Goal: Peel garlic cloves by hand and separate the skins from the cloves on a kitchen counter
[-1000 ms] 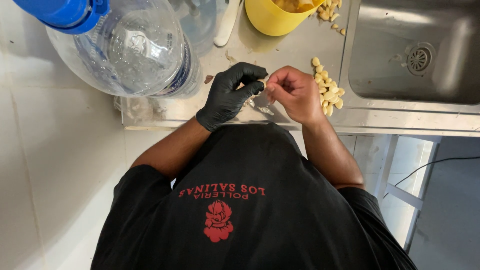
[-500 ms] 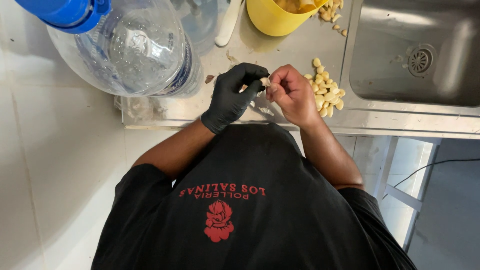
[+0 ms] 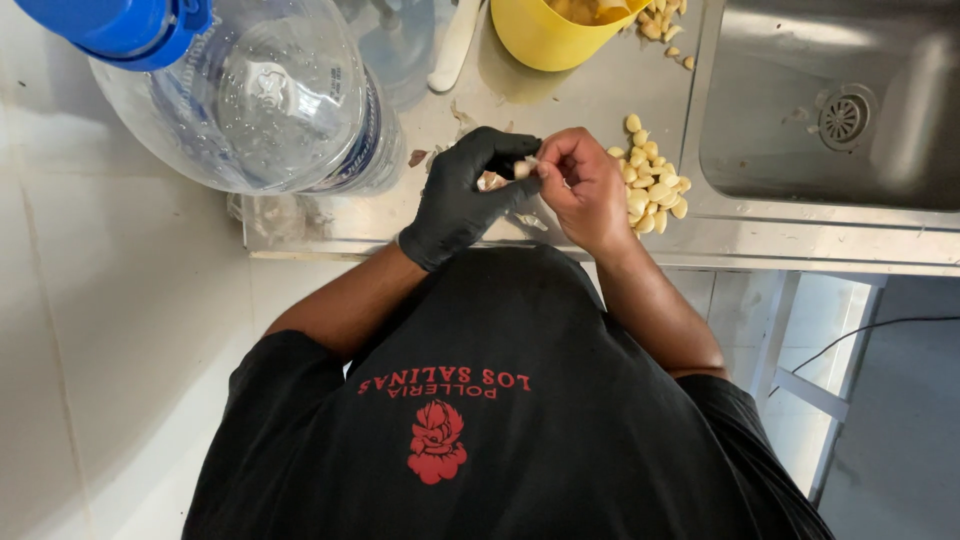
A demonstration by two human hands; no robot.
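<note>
Pinching a small pale garlic clove [image 3: 521, 168] between them, both hands meet over the brushed steel counter [image 3: 560, 230], just above the person's black printed shirt [image 3: 500, 420]. The left hand [image 3: 470, 195], in a black disposable glove, curls its fingers closed around the clove from the left side, and a scrap of light papery skin shows against its palm. The bare right hand [image 3: 585, 185] closes on the same clove from the right, thumb and fingertips drawn together at its tip. The clove sits in the air between the two hands, clear of the counter surface.

Just beside the right hand, toward the sink, lies a loose heap of peeled yellowish garlic cloves [image 3: 650, 180] on the steel. A few more cloves [image 3: 665, 25] are scattered near a round yellow plastic bowl [image 3: 545, 40] at the far edge of the counter, which holds something pale inside. To the right is a sunken stainless steel sink basin [image 3: 800, 170] with a round drain [image 3: 843, 118]. Left of the hands stands a large clear plastic water jug [image 3: 260, 100] with a blue cap [image 3: 120, 28], and bits of dry garlic skin [image 3: 418, 157] lie near its base.
</note>
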